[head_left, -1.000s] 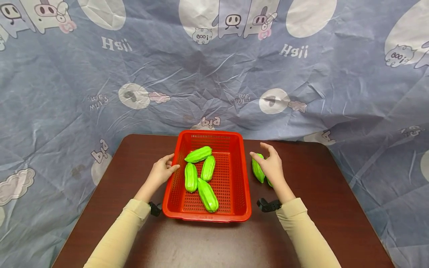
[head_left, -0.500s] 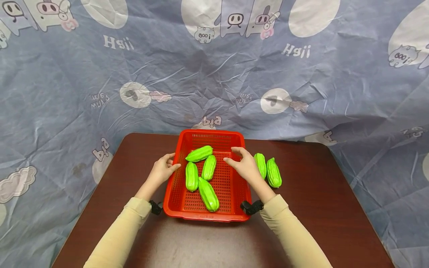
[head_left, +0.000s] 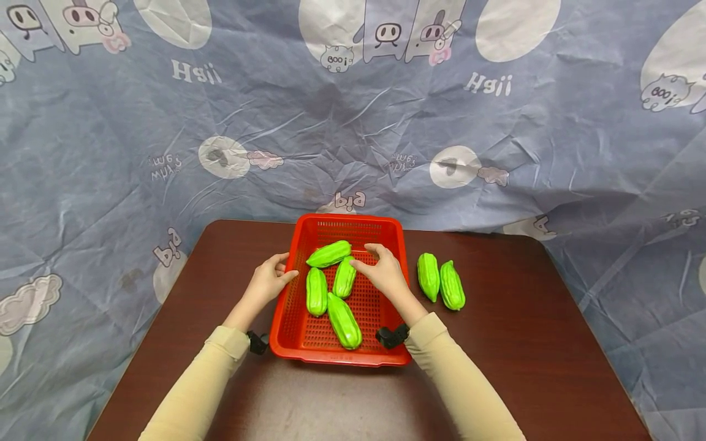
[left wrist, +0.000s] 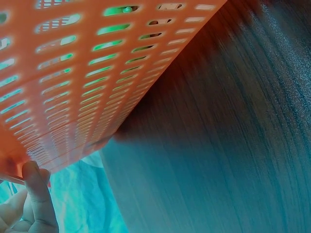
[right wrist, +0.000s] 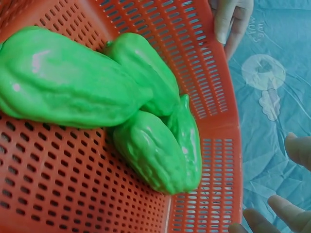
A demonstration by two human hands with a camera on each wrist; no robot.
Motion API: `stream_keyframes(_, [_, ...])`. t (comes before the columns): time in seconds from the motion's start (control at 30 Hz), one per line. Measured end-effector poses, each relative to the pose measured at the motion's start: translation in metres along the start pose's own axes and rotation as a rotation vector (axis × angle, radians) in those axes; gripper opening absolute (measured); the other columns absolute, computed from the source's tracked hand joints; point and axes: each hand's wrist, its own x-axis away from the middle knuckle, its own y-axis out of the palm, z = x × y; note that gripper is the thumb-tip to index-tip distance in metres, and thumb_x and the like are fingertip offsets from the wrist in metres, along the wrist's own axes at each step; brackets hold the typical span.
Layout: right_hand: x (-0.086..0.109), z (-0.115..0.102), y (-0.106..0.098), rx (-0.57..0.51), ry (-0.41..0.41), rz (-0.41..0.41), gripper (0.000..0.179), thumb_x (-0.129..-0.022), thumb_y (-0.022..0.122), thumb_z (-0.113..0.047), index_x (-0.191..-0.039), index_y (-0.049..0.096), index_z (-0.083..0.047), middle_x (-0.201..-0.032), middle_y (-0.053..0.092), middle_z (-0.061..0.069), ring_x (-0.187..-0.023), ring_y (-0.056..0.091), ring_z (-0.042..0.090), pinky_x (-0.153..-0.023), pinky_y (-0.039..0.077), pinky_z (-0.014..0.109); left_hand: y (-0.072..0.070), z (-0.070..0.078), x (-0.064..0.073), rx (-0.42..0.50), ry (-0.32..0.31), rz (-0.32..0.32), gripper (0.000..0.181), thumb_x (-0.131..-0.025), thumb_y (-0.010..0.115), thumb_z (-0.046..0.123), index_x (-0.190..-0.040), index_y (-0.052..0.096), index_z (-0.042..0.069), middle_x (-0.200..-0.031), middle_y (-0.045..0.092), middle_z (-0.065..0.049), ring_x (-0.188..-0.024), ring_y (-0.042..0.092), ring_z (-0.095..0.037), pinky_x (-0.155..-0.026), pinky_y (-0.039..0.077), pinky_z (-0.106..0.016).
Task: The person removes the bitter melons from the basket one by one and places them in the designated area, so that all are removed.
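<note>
A red plastic basket (head_left: 353,358) stands on the table, its walls and floor full of slots. My left hand (head_left: 268,280) grips its left rim, the thumb over the edge and fingers (left wrist: 36,194) outside. Several bright green, ridged bitter gourds lie in the basket: a far one (head_left: 329,253), a middle one (head_left: 345,278), a left one (head_left: 317,292) and a near one (head_left: 344,323). Above the basket's right half hovers my right hand (head_left: 383,272), thumb and fingers spread apart, holding nothing. In the head view its thumb tip overlaps the middle gourd.
To the right of the basket, two more bitter gourds, one inner (head_left: 428,277) and one outer (head_left: 452,286), lie side by side on the dark brown table (head_left: 513,331). A blue printed cloth (head_left: 353,122) hangs behind the table.
My right hand has moved left from over the gourds on the table to above the basket, uncovering both of them. The left hand stays at the rim.
</note>
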Motion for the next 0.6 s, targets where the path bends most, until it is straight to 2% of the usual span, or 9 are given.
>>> stream_keyframes(0.6, [-0.014, 0.008, 0.037, -0.012, 0.066, 0.036, 0.071, -0.085, 0.077, -0.037, -0.139, 0.05, 0.0, -0.139, 0.051, 0.021, -0.13, 0.048, 0.037, -0.106, 0.043, 0.05, 0.0, -0.002, -0.002, 0.018, -0.008, -0.001, 0.06, -0.093, 0.07, 0.019, -0.145, 0.046, 0.003, -0.107, 0.063, -0.018, -0.096, 0.063, -0.028, -0.076, 0.058, -0.037])
